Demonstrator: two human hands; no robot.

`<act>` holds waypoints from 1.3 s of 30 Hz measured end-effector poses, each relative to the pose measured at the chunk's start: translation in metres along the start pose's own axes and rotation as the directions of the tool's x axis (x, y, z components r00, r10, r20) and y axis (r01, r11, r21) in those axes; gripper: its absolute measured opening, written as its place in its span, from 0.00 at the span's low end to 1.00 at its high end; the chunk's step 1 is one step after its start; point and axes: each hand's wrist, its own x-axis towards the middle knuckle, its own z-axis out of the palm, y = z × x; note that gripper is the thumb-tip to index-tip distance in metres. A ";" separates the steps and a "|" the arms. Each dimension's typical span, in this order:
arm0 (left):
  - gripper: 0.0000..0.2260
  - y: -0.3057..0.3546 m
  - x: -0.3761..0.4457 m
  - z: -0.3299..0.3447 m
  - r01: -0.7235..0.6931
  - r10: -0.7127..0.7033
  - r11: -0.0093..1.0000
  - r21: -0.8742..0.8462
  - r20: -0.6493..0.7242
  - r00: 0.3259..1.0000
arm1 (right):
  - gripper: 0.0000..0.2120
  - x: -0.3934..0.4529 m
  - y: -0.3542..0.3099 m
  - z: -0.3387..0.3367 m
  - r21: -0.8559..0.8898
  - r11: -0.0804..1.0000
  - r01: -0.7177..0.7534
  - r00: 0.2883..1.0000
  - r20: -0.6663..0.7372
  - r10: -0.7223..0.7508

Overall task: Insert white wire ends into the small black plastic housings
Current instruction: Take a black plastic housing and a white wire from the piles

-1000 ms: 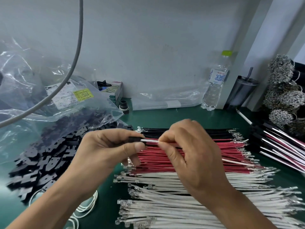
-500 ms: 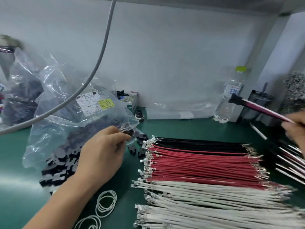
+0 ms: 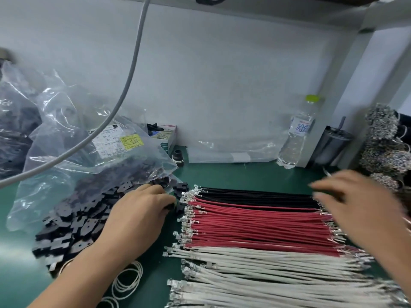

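**Left hand at the housings, right hand over the wire ends**

The small black plastic housings (image 3: 73,221) lie heaped on the green bench (image 3: 244,174), spilling from the mouth of a clear plastic bag (image 3: 73,143); a few loose ones (image 3: 181,190) sit just beside the near ends of the wire rows. The left hand (image 3: 135,214) rests palm-down at the right edge of that heap, its fingertips curled onto a dark piece between heap and wires; whether it actually grips that piece cannot be told. The white wires (image 3: 278,270) lie in rows nearest the viewer, below and to the right of the left hand, metal terminals pointing left. Beyond them lie the red wires (image 3: 255,227), then the black wires (image 3: 255,195). The right hand (image 3: 360,210) hovers above the far-right ends of the black and red rows, fingers stretched out leftward and blurred, holding nothing, well apart from the white wires' left ends. White rubber bands (image 3: 127,278) lie by the left forearm. A water bottle (image 3: 297,134) stands against the wall.
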 end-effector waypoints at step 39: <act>0.11 0.018 -0.007 -0.005 0.099 -0.166 0.926 -0.365 -0.155 0.974 | 0.07 0.075 -0.094 0.072 0.232 0.963 0.136 0.980 0.114 -0.165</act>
